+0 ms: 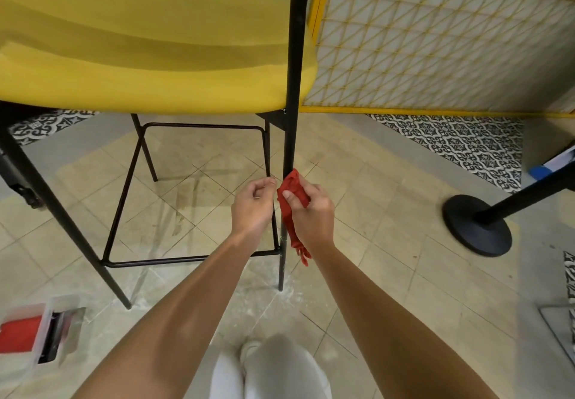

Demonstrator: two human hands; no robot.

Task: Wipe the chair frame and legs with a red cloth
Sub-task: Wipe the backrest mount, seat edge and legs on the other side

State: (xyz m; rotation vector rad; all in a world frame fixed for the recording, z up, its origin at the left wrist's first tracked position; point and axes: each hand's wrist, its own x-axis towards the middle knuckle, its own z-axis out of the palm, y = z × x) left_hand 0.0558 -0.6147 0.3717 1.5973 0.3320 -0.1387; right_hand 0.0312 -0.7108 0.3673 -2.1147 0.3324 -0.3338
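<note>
A tall chair with a yellow seat (149, 56) and a thin black metal frame stands in front of me. Its near right leg (291, 137) runs down from the seat to the floor. My right hand (311, 212) grips a red cloth (292, 190) wrapped against that leg, about halfway down; the cloth's tail hangs below my wrist. My left hand (253, 207) sits just left of the leg with curled fingers, and it seems to hold nothing. The black footrest bar (199, 125) and the other legs lie behind my hands.
A clear plastic box (31, 333) holding red cloth sits on the tiled floor at the lower left. A black post on a round base (477, 227) stands to the right. A yellow lattice panel (435, 44) lines the wall behind.
</note>
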